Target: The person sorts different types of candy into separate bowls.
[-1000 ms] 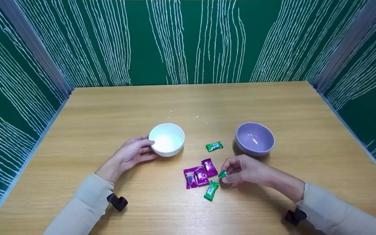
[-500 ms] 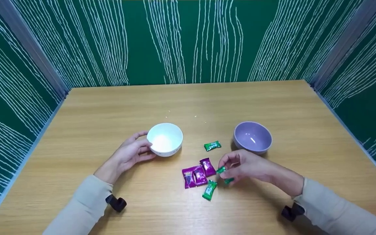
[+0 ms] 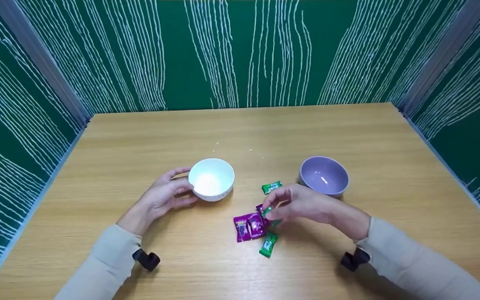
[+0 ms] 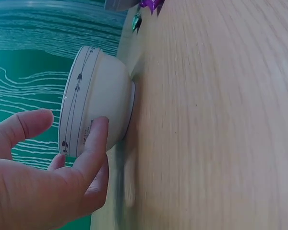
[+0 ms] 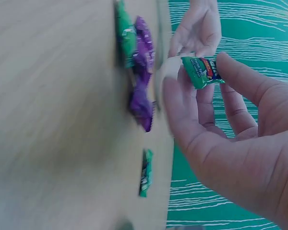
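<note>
In the head view my left hand (image 3: 163, 196) rests beside a white bowl (image 3: 213, 179), its fingers along the left side. The left wrist view shows fingertips against the outer wall of the bowl (image 4: 103, 91), the thumb just above the rim. My right hand (image 3: 300, 205) pinches a green-wrapped candy (image 5: 200, 72) between thumb and fingers. It is over a group of purple-wrapped candies (image 3: 242, 228), partly covering the rightmost one. One green candy (image 3: 268, 245) lies in front of them and another green candy (image 3: 271, 187) behind.
A purple bowl (image 3: 324, 177) stands right of the candies, its front edge close behind my right hand. A few tiny white specks lie on the wooden table (image 3: 152, 137) behind the white bowl. Green walls with white lines (image 3: 198, 54) enclose the table.
My right hand has moved left with the pinched green candy, from beside the purple candies to over them. My left hand has stayed at the white bowl.
</note>
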`<state>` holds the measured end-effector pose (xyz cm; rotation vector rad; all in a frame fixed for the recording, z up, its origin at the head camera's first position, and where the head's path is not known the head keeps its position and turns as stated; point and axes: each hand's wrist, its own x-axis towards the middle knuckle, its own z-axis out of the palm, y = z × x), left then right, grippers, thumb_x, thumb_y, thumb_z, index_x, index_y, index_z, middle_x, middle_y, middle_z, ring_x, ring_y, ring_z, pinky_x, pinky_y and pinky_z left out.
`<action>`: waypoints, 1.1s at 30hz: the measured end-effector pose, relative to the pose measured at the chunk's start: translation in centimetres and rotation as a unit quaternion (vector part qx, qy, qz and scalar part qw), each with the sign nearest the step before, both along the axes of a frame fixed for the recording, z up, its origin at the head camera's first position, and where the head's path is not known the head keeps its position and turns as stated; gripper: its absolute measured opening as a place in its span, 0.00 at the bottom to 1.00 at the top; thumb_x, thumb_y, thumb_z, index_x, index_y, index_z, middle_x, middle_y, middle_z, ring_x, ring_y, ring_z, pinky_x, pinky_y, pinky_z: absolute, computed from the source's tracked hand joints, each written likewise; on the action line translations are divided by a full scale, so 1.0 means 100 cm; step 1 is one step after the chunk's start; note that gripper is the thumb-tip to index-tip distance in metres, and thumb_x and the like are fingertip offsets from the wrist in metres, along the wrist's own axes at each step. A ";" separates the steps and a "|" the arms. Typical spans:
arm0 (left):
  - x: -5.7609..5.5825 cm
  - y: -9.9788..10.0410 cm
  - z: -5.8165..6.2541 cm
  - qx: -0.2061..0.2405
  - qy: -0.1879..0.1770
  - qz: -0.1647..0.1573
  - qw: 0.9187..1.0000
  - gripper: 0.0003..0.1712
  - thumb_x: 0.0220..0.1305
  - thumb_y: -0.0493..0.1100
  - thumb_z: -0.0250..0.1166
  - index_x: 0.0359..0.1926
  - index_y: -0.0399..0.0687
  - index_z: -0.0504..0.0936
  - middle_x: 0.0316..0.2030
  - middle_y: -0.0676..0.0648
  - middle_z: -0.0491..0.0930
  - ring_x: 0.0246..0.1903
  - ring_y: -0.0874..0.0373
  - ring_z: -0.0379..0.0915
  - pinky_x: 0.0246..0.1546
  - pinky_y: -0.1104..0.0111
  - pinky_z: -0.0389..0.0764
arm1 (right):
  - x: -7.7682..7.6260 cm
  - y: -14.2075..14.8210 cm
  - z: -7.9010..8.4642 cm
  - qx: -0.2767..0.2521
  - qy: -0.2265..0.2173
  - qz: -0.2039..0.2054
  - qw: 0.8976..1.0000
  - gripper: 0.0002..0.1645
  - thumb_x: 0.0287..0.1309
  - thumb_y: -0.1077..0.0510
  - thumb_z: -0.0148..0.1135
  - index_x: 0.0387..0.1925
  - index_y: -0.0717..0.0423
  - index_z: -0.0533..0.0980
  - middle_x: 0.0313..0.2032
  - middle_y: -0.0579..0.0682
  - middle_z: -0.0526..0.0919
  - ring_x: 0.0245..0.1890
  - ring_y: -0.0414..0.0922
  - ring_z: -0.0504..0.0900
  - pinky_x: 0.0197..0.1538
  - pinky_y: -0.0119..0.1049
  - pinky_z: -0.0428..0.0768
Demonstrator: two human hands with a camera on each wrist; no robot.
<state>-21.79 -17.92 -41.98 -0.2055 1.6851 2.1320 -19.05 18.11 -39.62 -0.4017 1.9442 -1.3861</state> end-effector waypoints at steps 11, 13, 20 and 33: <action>-0.001 0.005 -0.009 0.018 0.010 0.001 1.000 0.43 0.60 0.26 0.60 0.75 0.45 0.56 0.70 0.35 0.58 0.66 0.39 0.63 0.57 0.43 0.78 | -0.018 -0.029 0.019 -0.031 -0.003 -0.014 0.999 0.16 0.60 0.56 0.73 0.49 0.54 0.82 0.46 0.54 0.81 0.43 0.46 0.78 0.47 0.37 0.80; -0.001 0.006 -0.009 0.018 0.013 0.006 1.000 0.43 0.60 0.26 0.59 0.75 0.46 0.56 0.69 0.35 0.58 0.65 0.40 0.63 0.57 0.43 0.78 | -0.023 -0.036 0.022 -0.034 -0.007 -0.024 0.999 0.16 0.60 0.56 0.73 0.49 0.54 0.82 0.48 0.54 0.81 0.43 0.47 0.79 0.47 0.36 0.81; 0.000 0.009 -0.015 0.021 0.009 0.016 1.000 0.43 0.58 0.26 0.59 0.74 0.47 0.58 0.66 0.35 0.61 0.61 0.41 0.66 0.57 0.43 0.78 | -0.038 -0.059 0.023 -0.085 -0.035 -0.039 0.995 0.20 0.62 0.63 0.70 0.55 0.64 0.79 0.48 0.56 0.81 0.43 0.48 0.83 0.50 0.40 0.85; 0.001 0.004 -0.017 0.026 0.003 0.006 1.000 0.40 0.63 0.30 0.62 0.74 0.51 0.61 0.54 0.40 0.72 0.58 0.45 0.69 0.58 0.45 0.78 | -0.073 -0.102 0.024 -0.100 -0.082 -0.072 0.989 0.24 0.65 0.63 0.67 0.61 0.63 0.76 0.50 0.54 0.82 0.44 0.47 0.82 0.51 0.42 0.85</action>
